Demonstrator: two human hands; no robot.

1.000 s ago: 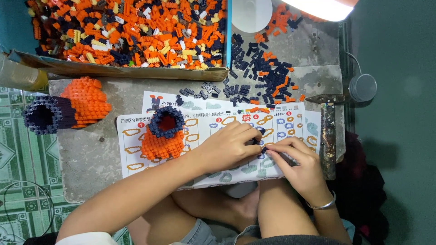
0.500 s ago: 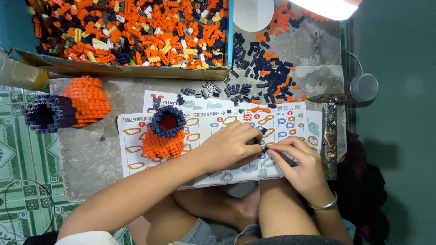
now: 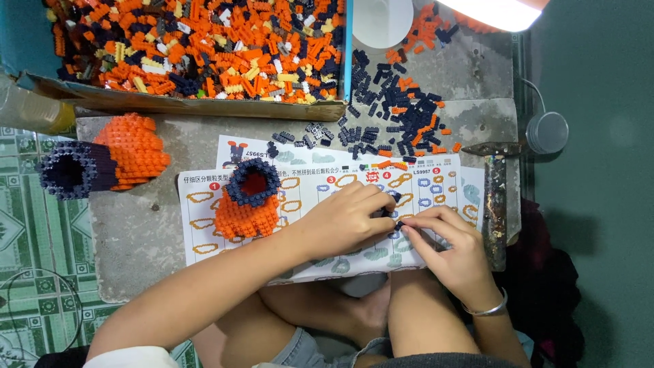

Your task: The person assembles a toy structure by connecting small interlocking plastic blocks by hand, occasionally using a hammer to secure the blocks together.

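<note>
A small dark brick (image 3: pixel 394 217) is pinched in the narrow grip of both the left hand (image 3: pixel 347 221) and right hand (image 3: pixel 449 252) over the instruction sheet (image 3: pixel 204 211) on the desk (image 3: pixel 136 238)

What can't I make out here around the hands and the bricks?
- Head view: piece between left hand and right hand is mostly hidden by the fingers.
- Instruction sheet: lower middle covered by both hands.
- Brick tray: cut off by top edge.

I see my hands (image 3: pixel 402 228) on the instruction sheet (image 3: pixel 306 197); brick model (image 3: pixel 246 201) at nine o'clock, brick box (image 3: pixel 197 48) at eleven.
</note>
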